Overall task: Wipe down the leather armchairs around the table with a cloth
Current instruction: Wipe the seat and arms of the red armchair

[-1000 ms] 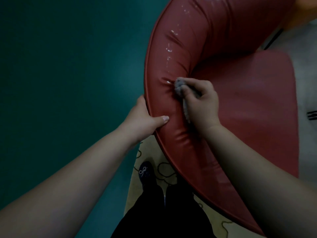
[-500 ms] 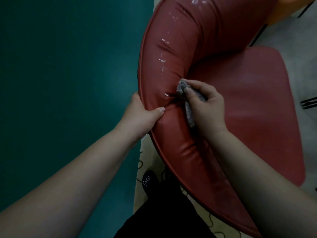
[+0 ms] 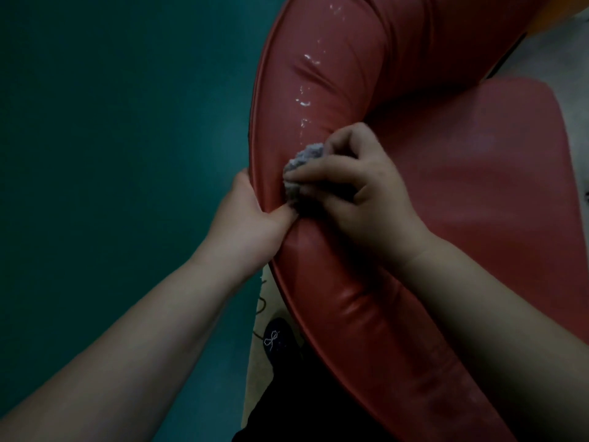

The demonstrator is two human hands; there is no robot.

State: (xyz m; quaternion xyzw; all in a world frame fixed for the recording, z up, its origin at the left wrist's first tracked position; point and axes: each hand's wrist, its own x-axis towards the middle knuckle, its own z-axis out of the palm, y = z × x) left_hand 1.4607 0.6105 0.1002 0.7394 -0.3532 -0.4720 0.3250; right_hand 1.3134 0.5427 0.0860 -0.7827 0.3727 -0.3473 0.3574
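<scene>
A red leather armchair (image 3: 350, 74) fills the right half of the view, its curved padded backrest running from top to bottom and its flat seat (image 3: 497, 186) to the right. Wet streaks glint on the top of the backrest. My left hand (image 3: 251, 224) grips the backrest's outer edge, thumb pressed on the top padding. My right hand (image 3: 360, 189) holds a bunched grey cloth (image 3: 302, 164) and presses it on the top of the backrest, just beside my left thumb.
A dark teal wall or panel (image 3: 111, 154) stands close on the left of the chair. Below, a pale patterned floor (image 3: 258, 346) shows, with my dark shoe (image 3: 275, 341) and dark trousers. A light floor lies beyond the seat at the right edge.
My right hand has slid the cloth from the inner crease of the backrest outward onto its top, up against my left thumb. My left hand keeps its grip on the edge.
</scene>
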